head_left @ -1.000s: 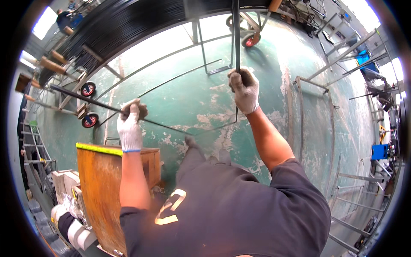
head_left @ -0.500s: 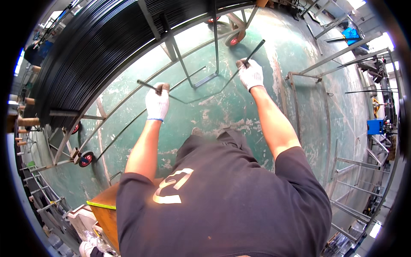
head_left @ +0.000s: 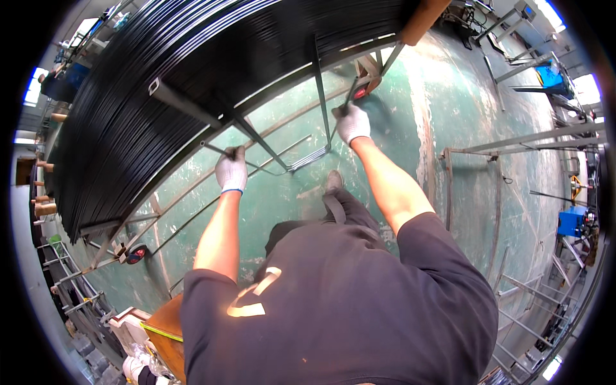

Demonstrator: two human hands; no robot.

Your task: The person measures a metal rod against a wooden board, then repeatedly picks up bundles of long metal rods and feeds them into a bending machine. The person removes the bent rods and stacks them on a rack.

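Note:
My left hand, in a white knit glove with a dark fingertip area, is closed around one side of a thin dark bent metal tube. The right hand, gloved alike, grips the tube's other side, with its end pointing up past the fist. The tube's bent middle lies close to a U-shaped set of bars below the rack edge; whether they touch I cannot tell. Ahead of both hands a thick row of black bent tubes fills the rack.
The rack has a metal frame and red-hubbed wheels. A brown padded post stands at its right end. Metal stands are on the right, with a blue machine beyond. A brown box sits behind my left side.
I have come closer to the rack. Both hands, still gripping the bent tube, have moved toward the hanging bars, and the right hand has shifted left in view.

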